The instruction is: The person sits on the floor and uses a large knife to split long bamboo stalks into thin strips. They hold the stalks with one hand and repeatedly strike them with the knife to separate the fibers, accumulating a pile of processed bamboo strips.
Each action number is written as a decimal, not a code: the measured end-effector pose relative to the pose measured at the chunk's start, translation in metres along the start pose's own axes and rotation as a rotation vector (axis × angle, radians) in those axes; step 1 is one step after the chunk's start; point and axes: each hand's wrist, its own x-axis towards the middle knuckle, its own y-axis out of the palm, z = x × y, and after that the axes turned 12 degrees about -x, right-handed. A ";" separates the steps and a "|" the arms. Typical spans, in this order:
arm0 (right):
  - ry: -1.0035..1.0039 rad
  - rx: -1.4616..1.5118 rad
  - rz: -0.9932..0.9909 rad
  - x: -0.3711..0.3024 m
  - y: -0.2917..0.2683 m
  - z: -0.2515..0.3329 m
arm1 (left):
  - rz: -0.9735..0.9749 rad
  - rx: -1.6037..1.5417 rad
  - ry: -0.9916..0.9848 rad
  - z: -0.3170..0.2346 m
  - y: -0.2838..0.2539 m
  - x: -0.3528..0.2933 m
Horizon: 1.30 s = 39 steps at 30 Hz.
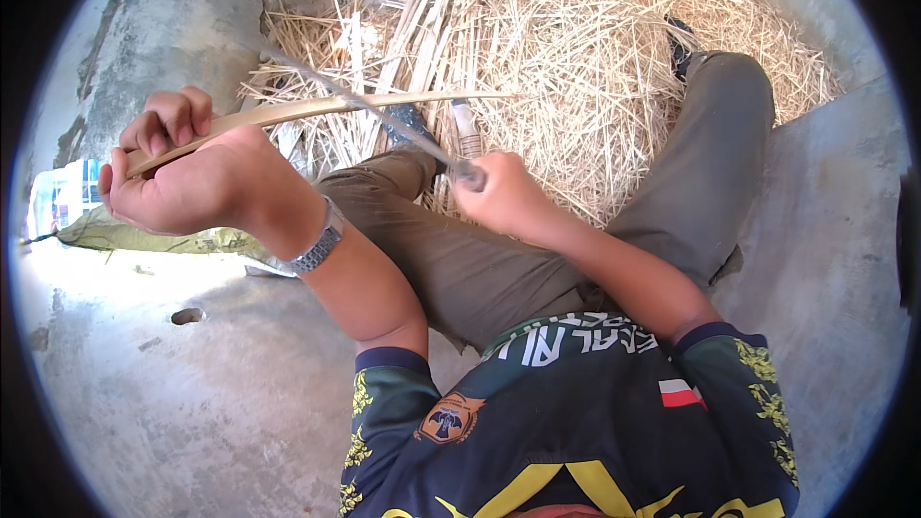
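Note:
My left hand (pixel 192 177), raised at the left with a metal watch on its wrist, is closed around one end of a long, pale bamboo strip (pixel 297 109). The strip bows slightly and reaches rightward over the shavings. In front of my legs, my right hand (pixel 508 194) is wrapped around the handle of a long, thin-bladed knife (pixel 408 127). Its dark blade slants up and to the left, crossing the strip near the middle. Whether blade and strip touch, I cannot tell. The blade's far end is blurred.
A heap of bamboo shavings (pixel 566 48) covers the floor ahead, against a concrete wall. Several split bamboo strips (pixel 427 24) lie at its left. A small bottle (pixel 466 129) stands or lies between my feet. At the left are a greenish sack (pixel 144 235) and a floor hole (pixel 187 317).

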 end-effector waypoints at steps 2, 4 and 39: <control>0.287 0.071 0.106 0.024 0.005 -0.045 | -0.004 -0.009 0.011 -0.001 0.004 0.002; 0.252 -0.065 -0.021 0.023 0.001 -0.046 | -0.073 -0.003 0.046 0.006 0.000 0.001; -0.103 -0.102 -0.130 0.019 0.005 -0.014 | 0.017 0.035 0.000 0.007 0.000 0.004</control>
